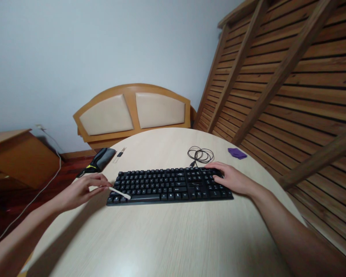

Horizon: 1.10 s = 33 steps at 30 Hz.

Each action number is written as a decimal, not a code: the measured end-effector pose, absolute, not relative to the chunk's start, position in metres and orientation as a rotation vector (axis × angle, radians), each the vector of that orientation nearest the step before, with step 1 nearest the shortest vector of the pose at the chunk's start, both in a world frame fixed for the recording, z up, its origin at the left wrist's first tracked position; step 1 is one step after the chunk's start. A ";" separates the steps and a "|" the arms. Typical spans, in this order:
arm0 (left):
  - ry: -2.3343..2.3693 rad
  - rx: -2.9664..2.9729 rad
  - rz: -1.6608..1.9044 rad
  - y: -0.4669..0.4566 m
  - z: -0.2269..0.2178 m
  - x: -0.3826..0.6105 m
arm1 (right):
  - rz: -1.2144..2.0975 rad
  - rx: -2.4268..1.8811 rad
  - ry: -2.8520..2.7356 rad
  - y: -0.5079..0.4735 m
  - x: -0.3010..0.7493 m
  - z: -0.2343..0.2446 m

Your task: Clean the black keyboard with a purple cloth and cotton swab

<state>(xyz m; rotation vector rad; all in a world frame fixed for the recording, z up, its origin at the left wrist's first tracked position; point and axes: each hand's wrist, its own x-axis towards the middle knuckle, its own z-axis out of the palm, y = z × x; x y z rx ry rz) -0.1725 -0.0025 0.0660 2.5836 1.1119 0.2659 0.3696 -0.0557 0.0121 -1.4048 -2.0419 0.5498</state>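
Note:
A black keyboard [170,185] lies across the middle of a round pale wooden table [161,238]. My left hand [82,189] pinches a thin white stick-like tool [119,192], whose tip rests on the keys at the keyboard's lower left corner. My right hand [232,179] lies flat over the keyboard's right end, covering the number pad, fingers pointing left. The keyboard's black cable [200,154] lies coiled just behind it.
A folded purple cloth [237,153] sits at the table's far right. A black pouch [101,159] and a small clear item [119,154] lie at the far left edge. A padded headboard [132,111] and slatted wooden frame [291,84] lean behind; a wooden cabinet [14,157] stands left.

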 end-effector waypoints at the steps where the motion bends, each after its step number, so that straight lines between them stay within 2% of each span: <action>1: 1.106 2.598 0.282 -0.002 0.065 -0.167 | 0.549 -1.406 -2.043 -0.056 0.369 0.012; 33: 0.937 2.793 0.500 -0.020 0.037 -0.007 | 0.543 -1.390 -2.055 -0.057 0.370 0.012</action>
